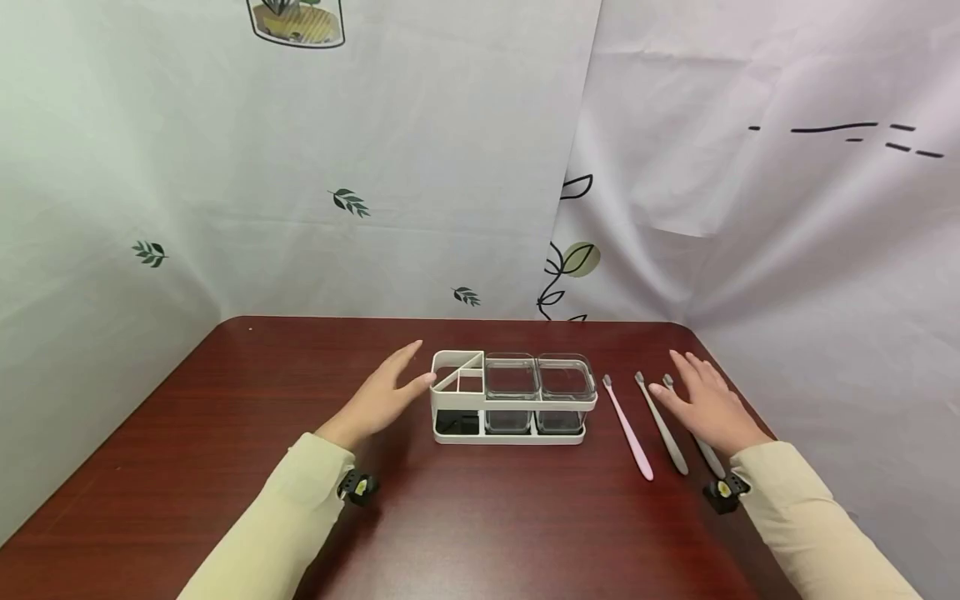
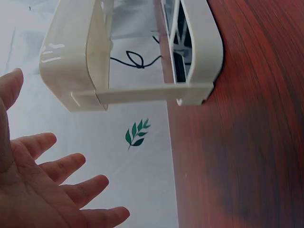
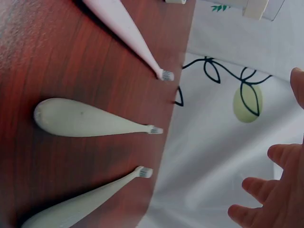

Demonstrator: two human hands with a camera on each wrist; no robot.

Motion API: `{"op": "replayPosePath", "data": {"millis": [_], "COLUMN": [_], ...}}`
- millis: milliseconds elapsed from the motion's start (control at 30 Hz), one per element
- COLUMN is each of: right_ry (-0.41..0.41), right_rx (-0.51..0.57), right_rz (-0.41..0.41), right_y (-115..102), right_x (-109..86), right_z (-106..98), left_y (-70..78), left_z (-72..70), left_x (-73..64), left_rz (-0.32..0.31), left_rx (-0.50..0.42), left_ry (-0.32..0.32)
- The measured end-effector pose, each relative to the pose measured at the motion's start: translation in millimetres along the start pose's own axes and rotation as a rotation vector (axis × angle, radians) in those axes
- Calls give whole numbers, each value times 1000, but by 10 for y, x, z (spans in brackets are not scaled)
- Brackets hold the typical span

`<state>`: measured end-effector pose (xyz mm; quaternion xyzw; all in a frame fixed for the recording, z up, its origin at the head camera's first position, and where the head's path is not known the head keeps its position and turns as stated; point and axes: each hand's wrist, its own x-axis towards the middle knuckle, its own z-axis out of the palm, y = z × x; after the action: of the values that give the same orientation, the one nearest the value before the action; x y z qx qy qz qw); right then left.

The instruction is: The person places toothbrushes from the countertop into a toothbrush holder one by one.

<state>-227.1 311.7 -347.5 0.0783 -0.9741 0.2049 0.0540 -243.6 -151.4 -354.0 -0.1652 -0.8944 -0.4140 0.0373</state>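
Note:
A white toothbrush holder (image 1: 514,438) stands on the table, with divided slots at its left and two clear cups (image 1: 512,379) set side by side in it. My left hand (image 1: 381,398) hovers just left of the holder, fingers straight and spread, holding nothing; the left wrist view shows the holder's end (image 2: 71,57) beyond the fingers. To the right lie a pink toothbrush (image 1: 628,429) and two pale grey-green toothbrushes (image 1: 662,425), heads toward the back. Above the rightmost grey-green toothbrush (image 3: 85,202), partly covering it in the head view, my right hand (image 1: 712,404) is spread and holds nothing.
The dark red wooden table (image 1: 480,525) has rounded back corners. White fabric (image 1: 405,150) printed with leaves hangs behind and along both sides. Each wrist wears a small black camera (image 1: 358,487) on a strap.

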Motion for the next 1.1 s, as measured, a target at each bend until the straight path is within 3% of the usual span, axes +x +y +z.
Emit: {"op": "replayPosePath", "data": {"millis": [300, 500, 1100], "right_ry": [-16, -26, -31], "right_rx": [110, 148, 291], "right_rz": [-14, 28, 130], "right_y": [143, 242, 368], "right_x": [53, 108, 232], "right_z": [19, 33, 49], "left_y": [30, 26, 39], "left_z": [50, 61, 86], "left_x": [40, 64, 85], "left_rz": [-45, -63, -43], "left_rx": [-54, -81, -174], "left_ry": [-4, -33, -67]}}
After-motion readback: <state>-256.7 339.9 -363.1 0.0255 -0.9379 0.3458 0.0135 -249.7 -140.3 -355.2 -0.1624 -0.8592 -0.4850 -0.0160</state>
